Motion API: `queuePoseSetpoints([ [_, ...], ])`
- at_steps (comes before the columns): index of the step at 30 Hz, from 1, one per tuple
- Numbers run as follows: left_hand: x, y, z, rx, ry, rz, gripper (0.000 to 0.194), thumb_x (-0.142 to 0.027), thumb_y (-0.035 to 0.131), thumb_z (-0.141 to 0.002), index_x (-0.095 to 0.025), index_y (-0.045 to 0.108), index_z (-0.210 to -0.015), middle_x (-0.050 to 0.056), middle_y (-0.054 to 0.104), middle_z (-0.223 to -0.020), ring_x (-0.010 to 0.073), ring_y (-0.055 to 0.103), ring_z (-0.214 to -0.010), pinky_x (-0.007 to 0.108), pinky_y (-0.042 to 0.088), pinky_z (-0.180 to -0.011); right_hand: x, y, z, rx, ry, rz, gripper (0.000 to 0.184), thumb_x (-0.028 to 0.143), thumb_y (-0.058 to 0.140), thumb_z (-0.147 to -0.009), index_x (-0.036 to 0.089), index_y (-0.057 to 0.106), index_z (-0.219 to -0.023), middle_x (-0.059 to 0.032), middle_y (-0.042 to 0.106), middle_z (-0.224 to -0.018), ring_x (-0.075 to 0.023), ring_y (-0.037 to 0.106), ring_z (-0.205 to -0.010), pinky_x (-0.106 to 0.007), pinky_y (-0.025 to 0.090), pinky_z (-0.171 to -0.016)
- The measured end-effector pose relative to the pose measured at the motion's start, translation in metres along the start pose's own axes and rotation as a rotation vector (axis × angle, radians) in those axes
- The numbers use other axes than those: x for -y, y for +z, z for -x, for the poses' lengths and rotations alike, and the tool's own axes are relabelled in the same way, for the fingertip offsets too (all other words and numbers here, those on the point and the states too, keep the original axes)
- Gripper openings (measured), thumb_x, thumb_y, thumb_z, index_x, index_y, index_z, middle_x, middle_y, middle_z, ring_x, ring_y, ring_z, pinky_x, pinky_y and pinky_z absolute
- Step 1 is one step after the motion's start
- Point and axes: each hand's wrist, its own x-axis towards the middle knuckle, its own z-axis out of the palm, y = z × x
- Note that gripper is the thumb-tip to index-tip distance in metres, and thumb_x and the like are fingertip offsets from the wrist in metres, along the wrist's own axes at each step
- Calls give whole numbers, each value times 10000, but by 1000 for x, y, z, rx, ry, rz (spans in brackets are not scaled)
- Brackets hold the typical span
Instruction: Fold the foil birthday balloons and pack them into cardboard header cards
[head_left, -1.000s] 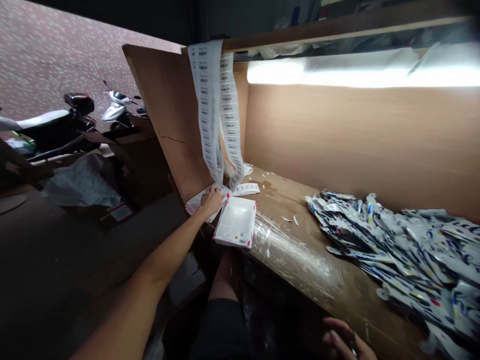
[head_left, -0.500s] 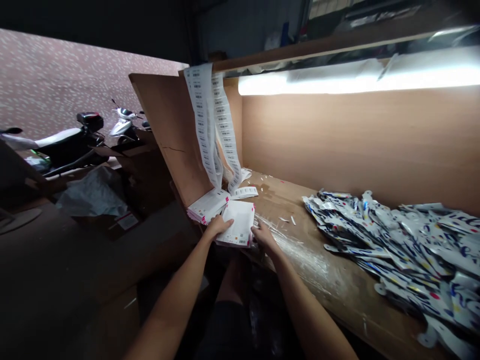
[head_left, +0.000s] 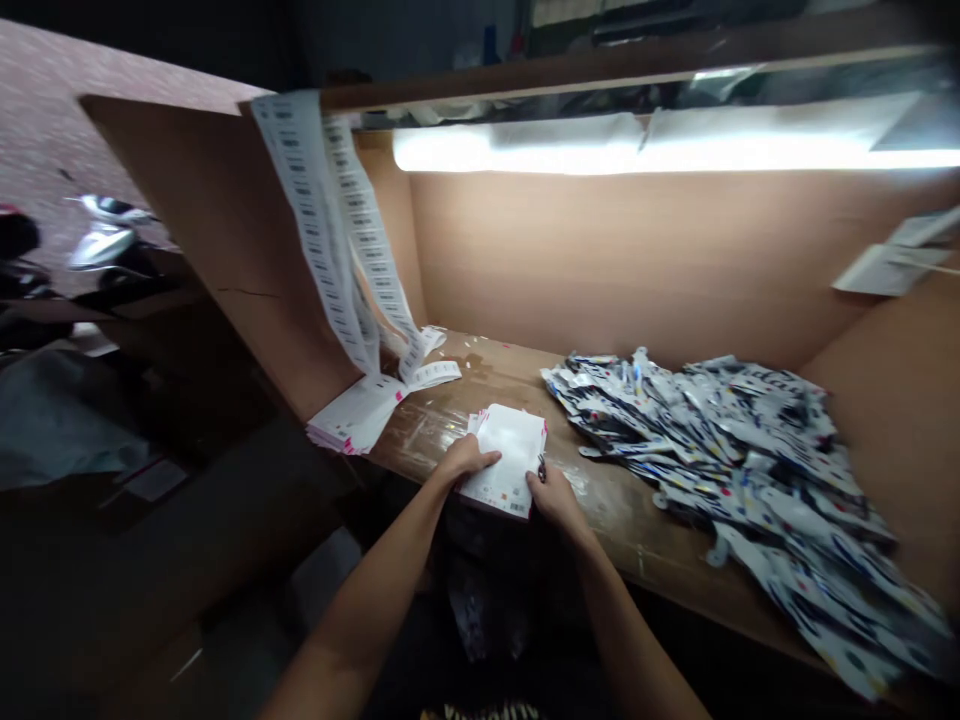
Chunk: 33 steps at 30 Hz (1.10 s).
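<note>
Gripping white card stack (head_left: 510,455) at desk (head_left: 442,430) edge
Closed left hand (head_left: 469,462) and right hand (head_left: 555,498) on opposite sides, keeping sheets aligned

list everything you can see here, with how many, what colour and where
barcode label strip: 1, white with black barcodes, hanging in two lengths down to the bench
stack of pink-edged cards: 1, white and pink, at the bench's left end
stack of white cards: 1, white with pink marks, mid-bench between the hands
pile of printed packaging: 1, white with blue and other colours, right side of the bench
wooden bench: 1, tan, in front of the person
tube light: 1, glowing white, above the bench
scooter: 1, white, beyond the left partition
left hand: 1, on the white stack's near edge
right hand: 1, on its right edge
</note>
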Motion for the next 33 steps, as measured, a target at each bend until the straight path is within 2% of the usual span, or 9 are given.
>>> queuePoseSetpoints([
  [5, -48, 24, 12, -17, 114, -113, 642, -537, 742, -828, -104, 614, -1285, 239, 678, -1307, 371, 640, -1235, 379, 485, -983, -12, -31, 42, -134, 76, 137, 336, 393, 537, -970, 140, 698, -1122, -201, 669, -1207, -307, 653, -1095, -357, 465, -934],
  [10, -67, 27, 27, -97, 156, -153, 508, -459, 717, -878, -104, 614, -1226, 238, 602, -1375, 342, 590, -1278, 363, 438, -1044, -1, -38, 61, -185, 55, 242, 296, 393, 546, -980, 157, 684, -1093, -181, 642, -1185, -281, 652, -1032, -327, 461, -877],
  [17, -72, 16, 34, -164, 160, -46, 373, -344, 688, -914, -132, 577, -1201, 205, 642, -1296, 319, 603, -1251, 372, 436, -1037, -8, -33, 53, -164, -18, 31, 311, 373, 565, -934, 168, 675, -1139, -157, 688, -1159, -290, 652, -1067, -356, 481, -942],
  [21, -70, -1, 37, -111, 193, 73, 297, -310, 668, -915, -160, 594, -1159, 152, 712, -1185, 293, 673, -1109, 348, 506, -924, -14, -38, 50, -196, -56, -285, 355, 411, 601, -870, 202, 687, -1144, -140, 729, -1162, -303, 674, -1058, -385, 520, -937],
  [23, -71, -15, 46, -54, 292, 217, 266, -330, 617, -950, -182, 589, -1169, 91, 745, -1080, 245, 699, -957, 312, 530, -820, -17, -49, 56, -215, 31, -550, 391, 503, 592, -871, 213, 685, -1115, -115, 759, -997, -281, 702, -859, -375, 563, -767],
  [26, -81, -41, 71, -63, 652, 348, 174, -353, 596, -970, -208, 610, -1065, 53, 739, -986, 211, 665, -866, 314, 519, -828, -24, -76, 75, -26, 169, -950, 506, 655, 563, -880, 204, 693, -1069, -103, 747, -825, -240, 653, -605, -349, 517, -541],
  [30, -105, -60, 98, 21, 1228, 163, 88, -239, 605, -968, -240, 653, -894, 60, 744, -1050, 217, 653, -996, 360, 451, -1028, -29, -118, 99, 104, 139, -1151, 471, 577, 712, -837, 209, 710, -1130, -113, 779, -935, -288, 730, -753, -403, 578, -653],
  [31, -110, -59, 100, 41, 1284, 160, 78, -229, 619, -962, -252, 670, -908, 61, 746, -1097, 224, 652, -1049, 372, 432, -1067, -28, -126, 102, 97, 132, -1156, 473, 517, 770, -803, 212, 702, -1158, -108, 785, -967, -301, 743, -796, -421, 592, -698],
  [33, -121, -50, 97, -46, 1225, 302, 67, -252, 636, -964, -270, 689, -1002, 69, 727, -1202, 245, 631, -1161, 410, 400, -1127, -26, -142, 101, 60, 89, -1166, 520, 425, 846, -736, 210, 691, -1183, -104, 789, -1029, -317, 754, -859, -449, 606, -766],
])
